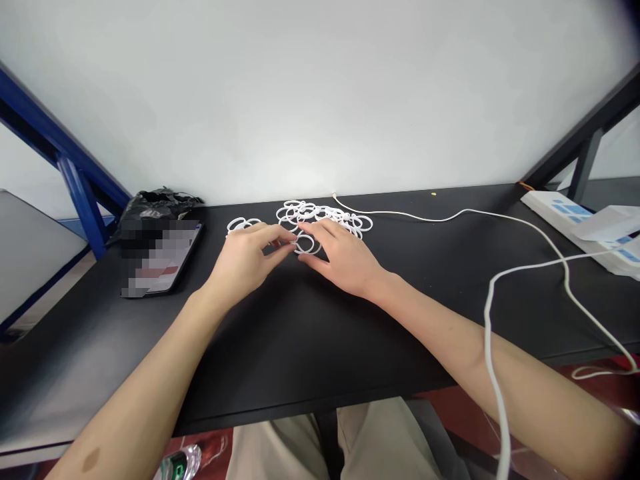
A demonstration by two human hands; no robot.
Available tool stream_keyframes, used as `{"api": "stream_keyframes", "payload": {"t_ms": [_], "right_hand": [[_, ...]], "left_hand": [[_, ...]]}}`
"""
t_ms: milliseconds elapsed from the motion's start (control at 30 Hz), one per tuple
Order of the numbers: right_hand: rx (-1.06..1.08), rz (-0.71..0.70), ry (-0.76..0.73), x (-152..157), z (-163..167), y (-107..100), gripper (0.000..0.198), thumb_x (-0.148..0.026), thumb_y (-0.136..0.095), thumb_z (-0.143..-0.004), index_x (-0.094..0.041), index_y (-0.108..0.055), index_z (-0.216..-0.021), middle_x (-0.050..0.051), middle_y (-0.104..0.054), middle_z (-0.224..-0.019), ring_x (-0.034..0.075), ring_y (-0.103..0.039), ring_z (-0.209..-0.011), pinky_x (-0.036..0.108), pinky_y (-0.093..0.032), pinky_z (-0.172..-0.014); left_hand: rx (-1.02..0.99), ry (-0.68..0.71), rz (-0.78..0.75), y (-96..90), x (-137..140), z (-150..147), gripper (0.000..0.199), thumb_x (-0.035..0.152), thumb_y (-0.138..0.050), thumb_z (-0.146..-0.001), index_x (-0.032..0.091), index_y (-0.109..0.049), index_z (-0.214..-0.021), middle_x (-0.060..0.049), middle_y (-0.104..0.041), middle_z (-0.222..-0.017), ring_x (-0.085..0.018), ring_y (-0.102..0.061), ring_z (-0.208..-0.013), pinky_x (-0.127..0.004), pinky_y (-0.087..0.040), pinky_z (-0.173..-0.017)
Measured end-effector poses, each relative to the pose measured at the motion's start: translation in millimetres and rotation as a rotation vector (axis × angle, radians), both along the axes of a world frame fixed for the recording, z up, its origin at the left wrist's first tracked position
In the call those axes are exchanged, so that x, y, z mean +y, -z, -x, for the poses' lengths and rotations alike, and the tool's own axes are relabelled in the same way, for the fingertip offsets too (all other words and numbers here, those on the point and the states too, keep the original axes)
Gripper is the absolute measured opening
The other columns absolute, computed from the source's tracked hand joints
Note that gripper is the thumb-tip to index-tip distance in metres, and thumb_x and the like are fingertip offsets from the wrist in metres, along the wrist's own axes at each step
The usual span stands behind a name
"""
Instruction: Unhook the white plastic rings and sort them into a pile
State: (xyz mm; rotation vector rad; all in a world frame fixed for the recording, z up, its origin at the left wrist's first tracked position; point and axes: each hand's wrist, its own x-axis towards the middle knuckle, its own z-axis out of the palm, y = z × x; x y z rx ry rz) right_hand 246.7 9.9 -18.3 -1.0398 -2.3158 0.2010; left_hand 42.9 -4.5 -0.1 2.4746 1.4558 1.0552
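My left hand [245, 259] is closed, its thumb and fingertips pinching the left edge of a white ring [313, 244], which looks like a curtain ring. My right hand [347, 259] curves around the same ring from the right, with thumb below and index finger above at its rim. A second thin ring seems to overlap it, though the fingers partly cover both. Just behind my hands lies a loose pile of white rings [304, 212]. A smaller group of rings [243, 223] rests beyond my left hand.
On the left of the black table [320, 333] are a tablet-like device [175, 260], partly blurred, and a crumpled black plastic bag [157, 203]. A white cable [467, 211] runs to the right, passing over my right forearm. A white power strip [555, 207] lies far right.
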Motion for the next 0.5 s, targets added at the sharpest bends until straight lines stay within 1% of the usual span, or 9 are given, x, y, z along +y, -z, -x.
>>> {"api": "stream_keyframes", "payload": {"t_ms": [133, 333, 500], "right_hand": [[0.026, 0.009, -0.003, 0.0, -0.1, -1.9, 0.038, -0.032, -0.06, -0.092, -0.021, -0.055, -0.128, 0.009, -0.062, -0.119, 0.023, -0.061, -0.108, 0.04, -0.055, -0.085], [0.11, 0.01, -0.03, -0.5, 0.9, -3.8, 0.028, -0.028, -0.062, -0.09, -0.022, -0.059, -0.117, 0.007, -0.063, -0.113, 0.021, -0.062, -0.102, 0.037, -0.053, -0.083], [0.14, 0.03, -0.029, -1.4, 2.5, -4.6, 0.024, -0.025, -0.063, -0.089, -0.022, -0.06, -0.113, 0.006, -0.064, -0.11, 0.02, -0.063, -0.097, 0.036, -0.052, -0.082]], "left_hand": [[0.02, 0.024, -0.015, 0.4, 0.0, -0.1, 0.016, 0.035, -0.061, -0.088, 0.023, -0.072, -0.091, -0.002, -0.073, -0.085, -0.014, -0.063, -0.071, -0.025, -0.049, -0.067], [0.012, 0.022, -0.026, -2.4, -2.2, -2.0, 0.014, 0.033, -0.062, -0.088, 0.023, -0.071, -0.088, -0.001, -0.073, -0.084, -0.014, -0.064, -0.07, -0.025, -0.048, -0.065], [0.012, 0.028, -0.029, -1.9, -1.5, -1.1, 0.015, 0.034, -0.061, -0.088, 0.023, -0.071, -0.085, -0.001, -0.073, -0.083, -0.015, -0.064, -0.07, -0.025, -0.048, -0.065]]}}
